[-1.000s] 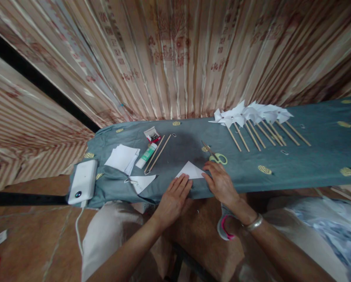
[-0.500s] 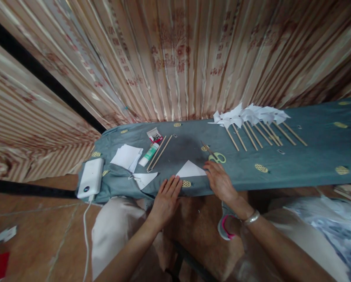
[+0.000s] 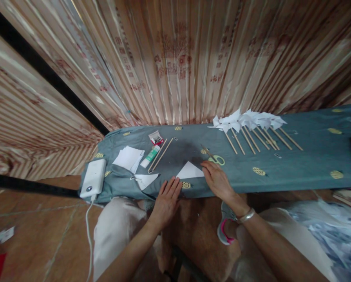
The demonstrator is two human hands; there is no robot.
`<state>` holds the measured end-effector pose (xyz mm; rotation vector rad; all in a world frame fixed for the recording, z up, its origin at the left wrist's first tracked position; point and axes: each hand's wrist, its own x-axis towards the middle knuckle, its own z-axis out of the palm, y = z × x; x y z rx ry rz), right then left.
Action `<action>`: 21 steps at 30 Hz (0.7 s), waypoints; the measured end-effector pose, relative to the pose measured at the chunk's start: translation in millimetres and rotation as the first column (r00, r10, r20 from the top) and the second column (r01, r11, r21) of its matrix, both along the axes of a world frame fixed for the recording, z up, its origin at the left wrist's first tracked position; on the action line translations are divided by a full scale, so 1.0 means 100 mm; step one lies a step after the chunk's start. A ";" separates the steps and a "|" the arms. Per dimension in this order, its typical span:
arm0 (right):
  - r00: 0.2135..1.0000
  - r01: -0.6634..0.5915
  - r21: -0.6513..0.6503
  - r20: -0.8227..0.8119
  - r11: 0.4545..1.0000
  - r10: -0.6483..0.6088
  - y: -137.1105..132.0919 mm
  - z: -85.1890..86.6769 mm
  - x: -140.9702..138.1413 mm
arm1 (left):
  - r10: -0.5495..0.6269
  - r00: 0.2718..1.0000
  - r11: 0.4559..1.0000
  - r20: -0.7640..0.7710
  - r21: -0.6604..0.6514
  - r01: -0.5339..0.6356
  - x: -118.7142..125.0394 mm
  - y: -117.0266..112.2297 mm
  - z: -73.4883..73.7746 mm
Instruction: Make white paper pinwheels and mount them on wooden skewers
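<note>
A white sheet of paper folded into a triangle [image 3: 189,171] lies flat on the cloth between my hands. My left hand [image 3: 167,201] rests palm down, fingers stretched out, with its fingertips on the paper's left corner. At the right corner, my right hand [image 3: 218,181] has its fingers bent and close together on the paper; its thumb is partly hidden. Just beyond that hand lie scissors [image 3: 217,159] with light green handles. A second white paper piece [image 3: 146,180] lies left of my left hand.
Several paper pinwheels [image 3: 236,120] on sticks lie at the back right. Leftward are two loose sticks [image 3: 163,155], a glue stick [image 3: 150,156], a small red-and-white box [image 3: 156,138], stacked paper [image 3: 129,158] and a white device [image 3: 93,178] with a cable. A curtain [image 3: 175,86] hangs behind.
My right hand has shifted slightly left along the paper's right corner. My left hand stays at the left corner. The whole view has tilted a little.
</note>
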<state>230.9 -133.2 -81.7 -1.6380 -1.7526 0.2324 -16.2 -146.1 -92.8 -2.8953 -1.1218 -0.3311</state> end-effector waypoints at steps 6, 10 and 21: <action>0.997 -0.031 -0.099 -0.075 0.995 0.024 0.09 0.04 -0.10 | -0.012 0.999 1.000 0.044 -0.011 0.013 -0.01 -0.01 -0.02; 0.988 -0.024 -0.129 -0.155 0.991 0.004 0.10 0.10 -0.10 | 0.011 0.988 1.000 0.156 -0.020 -0.008 0.00 -0.03 0.02; 0.983 -0.168 -0.045 0.074 0.985 0.171 -0.12 0.31 -0.20 | -0.078 0.961 0.990 0.266 0.135 0.042 0.53 0.34 0.48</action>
